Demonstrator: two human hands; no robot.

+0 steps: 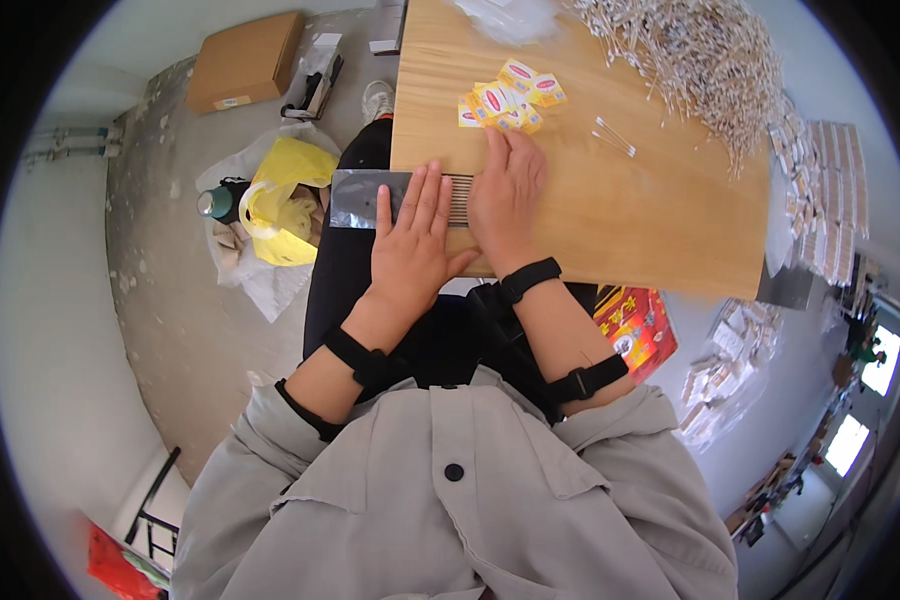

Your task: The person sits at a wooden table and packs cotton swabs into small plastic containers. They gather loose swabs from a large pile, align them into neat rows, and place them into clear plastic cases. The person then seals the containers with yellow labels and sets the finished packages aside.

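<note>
My left hand [410, 250] lies flat, fingers stretched out, over a clear plastic bag [352, 202] at the table's near left corner. Part of the bag sticks out past the table's left edge. Between my hands shows a flat row of thin parallel sticks, apparently cotton swabs [460, 203], running left to right. My right hand [507, 205] closes over the right end of this row, with its fingers bent and partly hidden. Just beyond that hand lie several yellow and white printed cards [510, 95]. Loose cotton swabs [615, 137] rest to their right.
A large heap of cotton swabs [700, 60] covers the far right of the wooden table [660, 220]. Clear plastic [510, 18] lies at its far edge. Packed swab bundles [830, 200] stand beyond the right side. On the floor at left are a yellow bag [295, 185] and a cardboard box [245, 62].
</note>
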